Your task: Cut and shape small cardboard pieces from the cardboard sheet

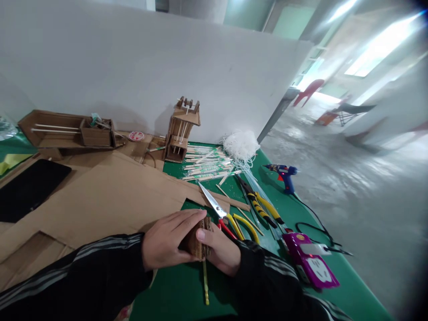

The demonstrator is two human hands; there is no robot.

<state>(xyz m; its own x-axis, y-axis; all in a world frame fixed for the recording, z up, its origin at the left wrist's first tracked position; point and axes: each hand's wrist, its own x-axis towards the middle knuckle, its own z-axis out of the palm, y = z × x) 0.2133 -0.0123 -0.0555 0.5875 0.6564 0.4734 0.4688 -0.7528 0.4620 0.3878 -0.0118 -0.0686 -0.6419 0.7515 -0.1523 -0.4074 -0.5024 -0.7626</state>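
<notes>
At the front of the green table, both hands hold small pieces of brown cardboard (202,243) pressed face to face, their ribbed edges up. My left hand (174,234) wraps the left side with its fingers over the top. Gripping from the right is my right hand (222,249), its thumb on the cardboard's edge. A thin yellow rod (206,285) extends below the cardboard toward me; I cannot tell whether it is attached. Just beyond my right hand lie scissors (219,211) with red and yellow handles.
Yellow-black pliers (257,203), a blue glue gun (286,174) and a purple power strip (309,263) lie right. Wooden sticks (207,165) and a white string heap (240,145) are behind. Cardboard structures (180,133) stand by the wall. Left are cardboard sheets (110,196) and a black phone (33,187).
</notes>
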